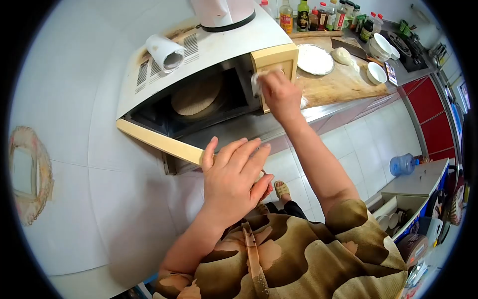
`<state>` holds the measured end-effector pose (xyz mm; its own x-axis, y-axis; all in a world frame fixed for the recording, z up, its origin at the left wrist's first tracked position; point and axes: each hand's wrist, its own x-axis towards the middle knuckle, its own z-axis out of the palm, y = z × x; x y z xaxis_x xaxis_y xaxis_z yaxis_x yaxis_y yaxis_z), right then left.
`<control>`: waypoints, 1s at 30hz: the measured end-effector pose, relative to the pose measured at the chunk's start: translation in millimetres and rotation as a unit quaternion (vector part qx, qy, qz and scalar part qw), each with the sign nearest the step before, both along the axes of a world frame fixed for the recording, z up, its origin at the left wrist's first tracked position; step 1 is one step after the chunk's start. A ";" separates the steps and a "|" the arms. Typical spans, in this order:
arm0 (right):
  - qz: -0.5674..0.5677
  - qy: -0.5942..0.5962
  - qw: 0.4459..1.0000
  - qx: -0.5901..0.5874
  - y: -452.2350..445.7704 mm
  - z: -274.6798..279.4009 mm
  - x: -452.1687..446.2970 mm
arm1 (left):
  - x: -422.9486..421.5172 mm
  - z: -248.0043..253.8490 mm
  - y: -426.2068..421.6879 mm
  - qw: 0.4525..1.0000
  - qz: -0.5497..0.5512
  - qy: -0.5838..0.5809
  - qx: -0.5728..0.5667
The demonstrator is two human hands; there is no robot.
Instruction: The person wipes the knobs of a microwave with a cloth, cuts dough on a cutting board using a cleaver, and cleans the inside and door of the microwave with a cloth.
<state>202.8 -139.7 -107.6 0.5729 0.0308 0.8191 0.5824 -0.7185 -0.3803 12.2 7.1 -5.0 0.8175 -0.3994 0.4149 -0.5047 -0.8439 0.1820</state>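
With my left fingers [251, 157] spread open near the door [164, 143] and my right fingers [271, 78] closed on what looks like a white cloth [255, 83] at the microwave's [224, 47] front edge, I'd press lightly, clear of the round plate [196, 97] inside.

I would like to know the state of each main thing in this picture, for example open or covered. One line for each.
Microwave door: open
Paper roll: rolled up, lying on its side
Dough: uncovered lump
Plate: bears something white, perhaps flour
Cutting board: partly dusted white
Single bowl: upright
Left hand: open, fingers spread
Right hand: partly curled; whether it holds the white thing beside it is unclear
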 end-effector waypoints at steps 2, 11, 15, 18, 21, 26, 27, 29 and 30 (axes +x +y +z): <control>-0.005 0.073 0.997 -0.037 0.5 -39.2 -6.4 | -0.7 0.0 -0.2 1.000 0.001 -0.007 0.000; 0.008 0.063 0.997 0.037 -13.8 -30.6 -2.8 | 5.0 2.8 -1.1 1.000 0.008 0.006 0.003; -0.015 0.067 0.997 0.032 -34.1 -42.8 7.8 | 14.6 1.9 -5.9 1.000 -0.002 0.002 0.000; -0.063 0.123 0.979 0.150 -53.3 -49.4 8.8 | 13.6 0.3 -4.6 1.000 -0.003 0.004 -0.010; -0.042 0.083 0.979 0.182 -55.1 -34.6 8.5 | 15.0 -0.2 -5.3 1.000 -0.003 -0.002 0.001; -0.033 0.093 0.990 0.103 -37.7 -53.1 10.3 | 21.7 1.5 -9.9 1.000 0.011 0.006 0.012; -0.042 0.125 0.988 0.075 -40.3 -65.5 6.7 | 22.8 1.6 -10.4 1.000 0.013 0.007 0.018; -0.049 0.166 0.978 0.120 -47.5 -84.9 2.1 | 22.5 3.7 -11.4 1.000 0.010 0.011 0.021; -0.047 0.211 0.963 0.159 -49.7 -79.6 -1.1 | 21.8 3.1 -12.1 0.999 0.018 0.021 0.020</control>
<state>201.7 -189.4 -187.2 0.8454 -0.2515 0.4713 0.2650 -0.5684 -0.7789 34.0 -5.0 -1.9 0.8477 -0.3854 0.3646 -0.4672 -0.8678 0.1689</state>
